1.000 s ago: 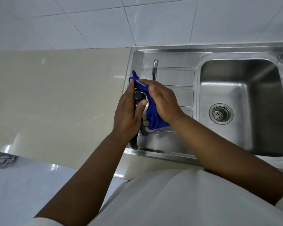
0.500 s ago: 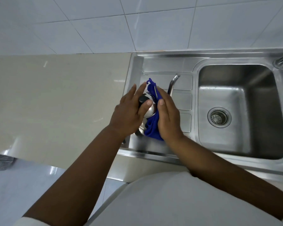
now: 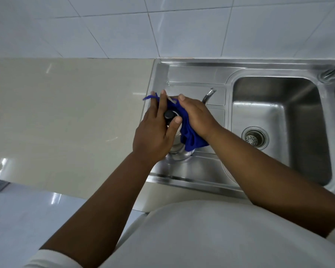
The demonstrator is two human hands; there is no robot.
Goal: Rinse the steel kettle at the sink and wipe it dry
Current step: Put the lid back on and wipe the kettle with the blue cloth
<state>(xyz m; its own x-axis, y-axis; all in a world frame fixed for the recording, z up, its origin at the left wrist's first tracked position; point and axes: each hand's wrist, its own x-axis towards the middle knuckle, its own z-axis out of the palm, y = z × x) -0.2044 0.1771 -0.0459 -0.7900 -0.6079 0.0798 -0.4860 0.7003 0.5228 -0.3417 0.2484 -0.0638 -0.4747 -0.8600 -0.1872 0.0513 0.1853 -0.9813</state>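
Observation:
The steel kettle [image 3: 179, 152] stands on the sink's drainboard [image 3: 193, 169], mostly hidden under both hands. Its curved spout [image 3: 208, 95] sticks out toward the back right, and the black lid knob [image 3: 169, 114] shows between my fingers. My left hand [image 3: 155, 132] lies over the kettle's top and left side, thumb beside the knob. My right hand [image 3: 196, 115] presses a blue cloth [image 3: 191, 139] against the kettle's right side; a corner of the cloth pokes out past my left fingers.
The steel basin [image 3: 278, 120] with its drain strainer [image 3: 254, 139] lies to the right of the drainboard. A tap [image 3: 333, 72] shows at the far right edge. A beige countertop [image 3: 66, 113] spreads to the left, with a white tiled wall behind.
The kettle's spout has swung from pointing straight back toward the back right. The right hand with the cloth has shifted over the kettle's right side, and the cloth corner now shows left of my fingers.

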